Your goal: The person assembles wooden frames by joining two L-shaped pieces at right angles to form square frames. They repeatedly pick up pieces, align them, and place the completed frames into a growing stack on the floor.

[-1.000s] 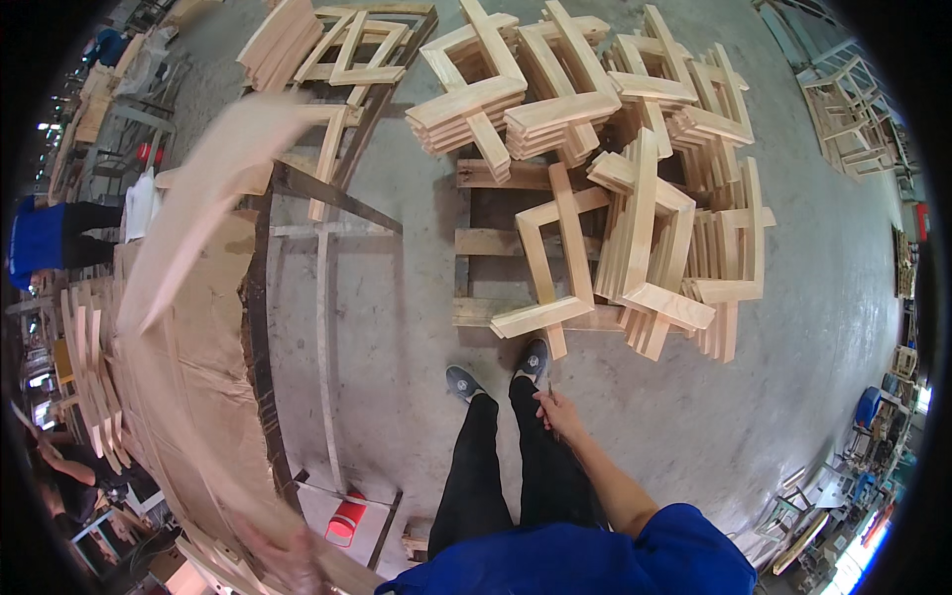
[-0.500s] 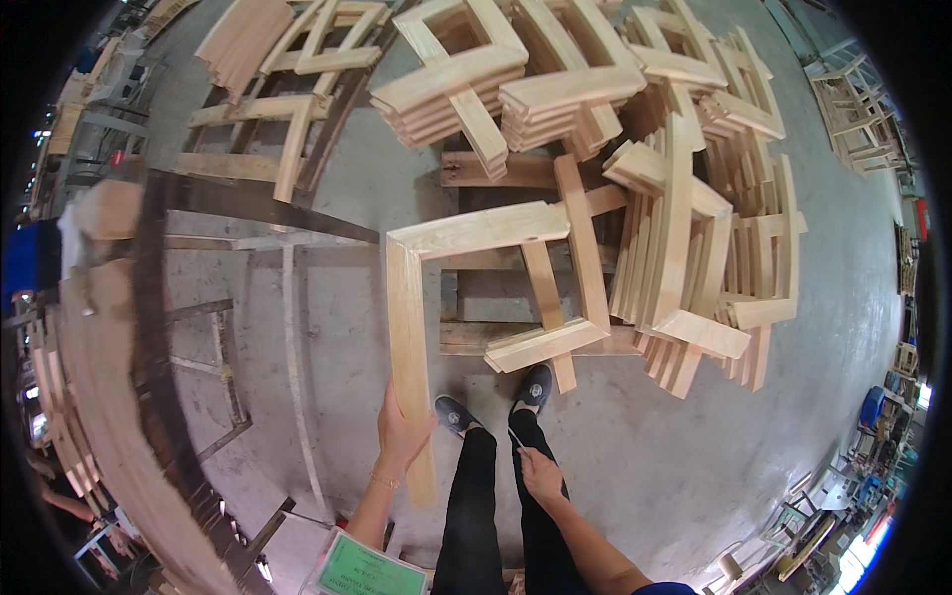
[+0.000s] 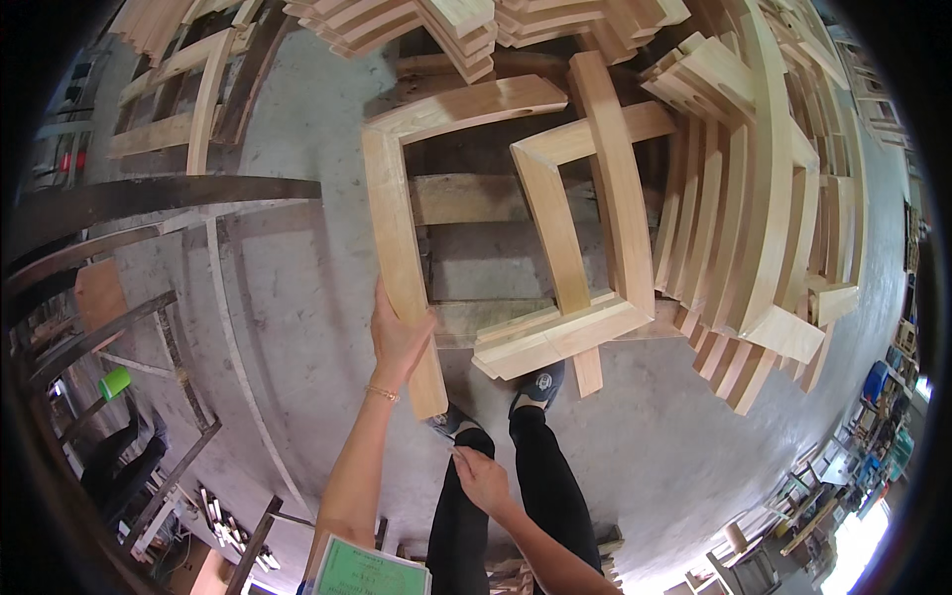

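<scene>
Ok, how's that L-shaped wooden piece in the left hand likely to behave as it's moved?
The L-shaped wooden piece should stay stiff, as its bars look thick and solid. It may twist in the left hand, since its upper bar juts sideways, away from the grip. It probably won't roll: its faces look flat.

The pale L-shaped wooden frame piece (image 3: 395,213) looks smooth with a soft sheen. The brown wooden pallet slats (image 3: 471,198) look rougher, matt; the grey concrete floor (image 3: 704,456) smooth, faintly glossy; the black trousers (image 3: 550,486) matt cloth.
</scene>
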Demonstrator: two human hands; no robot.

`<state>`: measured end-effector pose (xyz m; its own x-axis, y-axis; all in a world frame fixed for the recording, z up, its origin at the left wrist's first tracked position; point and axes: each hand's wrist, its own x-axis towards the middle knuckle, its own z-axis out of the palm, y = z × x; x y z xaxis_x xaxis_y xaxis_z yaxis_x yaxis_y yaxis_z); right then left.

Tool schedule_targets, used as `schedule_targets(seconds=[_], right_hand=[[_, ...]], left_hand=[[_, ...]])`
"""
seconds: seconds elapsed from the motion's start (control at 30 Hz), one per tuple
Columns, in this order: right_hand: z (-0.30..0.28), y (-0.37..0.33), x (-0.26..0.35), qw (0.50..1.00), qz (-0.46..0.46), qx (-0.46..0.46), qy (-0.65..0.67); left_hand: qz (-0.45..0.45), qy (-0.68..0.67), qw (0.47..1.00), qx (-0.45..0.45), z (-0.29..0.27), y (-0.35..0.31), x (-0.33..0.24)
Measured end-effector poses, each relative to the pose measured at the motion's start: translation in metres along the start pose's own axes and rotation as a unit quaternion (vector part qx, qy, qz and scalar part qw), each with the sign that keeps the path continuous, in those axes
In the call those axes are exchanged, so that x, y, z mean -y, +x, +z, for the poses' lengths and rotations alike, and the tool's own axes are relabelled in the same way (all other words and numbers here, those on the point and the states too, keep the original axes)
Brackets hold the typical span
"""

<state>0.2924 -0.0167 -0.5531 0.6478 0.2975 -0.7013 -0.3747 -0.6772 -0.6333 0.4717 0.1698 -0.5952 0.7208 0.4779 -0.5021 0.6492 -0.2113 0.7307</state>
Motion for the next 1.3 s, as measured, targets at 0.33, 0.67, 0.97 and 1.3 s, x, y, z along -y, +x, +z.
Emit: schedule_targets(seconds=[0.33, 0.67, 0.97, 1.3], right_hand=[[-0.002, 0.016, 0.005, 0.999, 0.022, 0.015, 0.034], [0.0, 0.032, -0.006, 0.999, 0.032, 0.009, 0.018], [0.001, 0.034, -0.001, 0.997, 0.059, 0.034, 0.022], [0.003, 0.039, -0.004, 0.998, 0.058, 0.002, 0.012]], left_hand=[[0.02, 0.042, 0.999, -0.014, 0.03, 0.028, 0.022], [-0.003, 0.047, 0.999, -0.025, 0.048, 0.032, 0.036], [0.054, 0.217, 0.969, -0.108, 0.07, 0.049, 0.053], [0.022, 0.126, 0.984, -0.122, 0.079, 0.055, 0.056]])
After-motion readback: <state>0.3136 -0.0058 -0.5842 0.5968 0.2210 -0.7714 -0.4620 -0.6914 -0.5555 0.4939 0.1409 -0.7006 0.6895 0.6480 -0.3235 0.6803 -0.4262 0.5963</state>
